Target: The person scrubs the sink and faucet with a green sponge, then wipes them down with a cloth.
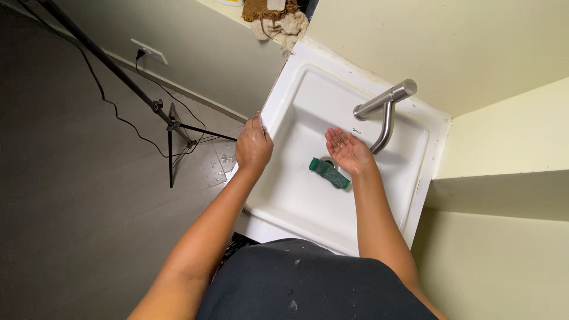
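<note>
**Hands at a white sink**

Pale yellow walls close around a white sink (308, 195) set in a corner. Green scrub pad (329, 173) lies in the basin beside the drain. Just above it the right hand (348, 151) hovers palm up, fingers spread and empty, under the steel tap (385, 109). Well apart, the left hand (253, 147) grips the sink's left rim. A black tripod (172, 127) stands on the floor.
</note>
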